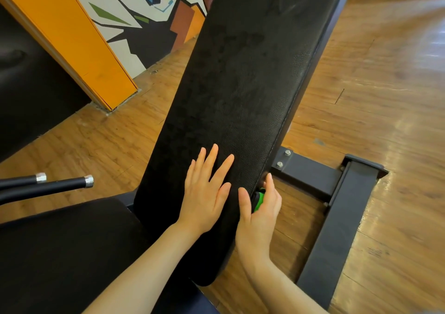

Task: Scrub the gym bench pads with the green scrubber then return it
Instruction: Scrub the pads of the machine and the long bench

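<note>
Bracing the long back pad [240, 84], the left hand [207, 193] lies flat with fingers straight and spread, at 9 o'clock of the right hand [258, 212]. That hand grips the green scrubber [258, 199] against the pad's 3 o'clock side edge. Judged best: maintain firm bracing pressure and work the scrubber along the seam toward 12 o'clock.

Bright, even daylight fills the scene, coming from the upper right, where the wooden floor [397, 77] carries broad pale glare that washes out the boards toward the far corner. The black back pad [240, 77] takes a soft sheen along its right edge that brings out the leather grain, while the dark area at far left stays dim and featureless. The wide lens bows straight lines near the borders, the top right looks soft and smeared, and the middle is sharp, with only faint shadows under the forearms.
</note>
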`<action>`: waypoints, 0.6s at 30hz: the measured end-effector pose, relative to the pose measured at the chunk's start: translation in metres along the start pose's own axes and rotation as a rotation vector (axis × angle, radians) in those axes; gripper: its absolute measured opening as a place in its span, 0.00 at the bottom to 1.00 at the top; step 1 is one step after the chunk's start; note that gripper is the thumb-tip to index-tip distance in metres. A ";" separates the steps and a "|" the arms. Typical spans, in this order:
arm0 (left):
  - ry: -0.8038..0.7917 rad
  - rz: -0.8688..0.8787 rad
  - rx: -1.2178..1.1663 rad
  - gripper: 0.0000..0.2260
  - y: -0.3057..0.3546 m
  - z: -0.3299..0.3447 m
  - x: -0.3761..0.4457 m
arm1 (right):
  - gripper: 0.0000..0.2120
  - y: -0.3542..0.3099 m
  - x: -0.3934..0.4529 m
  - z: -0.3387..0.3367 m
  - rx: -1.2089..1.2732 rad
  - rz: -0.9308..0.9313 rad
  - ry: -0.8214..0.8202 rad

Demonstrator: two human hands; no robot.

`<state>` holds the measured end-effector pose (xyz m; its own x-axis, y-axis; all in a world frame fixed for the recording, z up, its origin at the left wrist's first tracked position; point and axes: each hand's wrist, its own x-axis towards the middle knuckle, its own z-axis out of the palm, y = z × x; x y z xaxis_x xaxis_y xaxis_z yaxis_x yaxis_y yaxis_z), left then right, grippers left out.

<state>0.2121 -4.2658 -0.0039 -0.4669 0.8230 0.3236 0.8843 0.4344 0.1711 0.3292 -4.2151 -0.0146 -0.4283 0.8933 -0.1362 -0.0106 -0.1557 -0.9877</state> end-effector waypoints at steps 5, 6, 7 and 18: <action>0.076 -0.007 -0.032 0.21 -0.002 -0.011 0.018 | 0.30 -0.005 0.008 0.000 0.019 -0.025 0.020; 0.097 -0.013 -0.038 0.21 -0.001 -0.015 0.027 | 0.30 -0.008 0.010 0.000 0.025 -0.030 0.034; 0.117 -0.014 -0.038 0.21 0.002 -0.019 0.037 | 0.29 -0.013 0.015 0.000 0.038 -0.036 0.053; 0.227 0.091 -0.091 0.21 0.041 -0.040 0.138 | 0.25 -0.081 0.086 -0.015 0.037 -0.389 0.205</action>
<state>0.1835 -4.1490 0.0852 -0.3823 0.7495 0.5406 0.9240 0.3186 0.2116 0.3070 -4.1191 0.0529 -0.1976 0.9530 0.2297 -0.1699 0.1975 -0.9655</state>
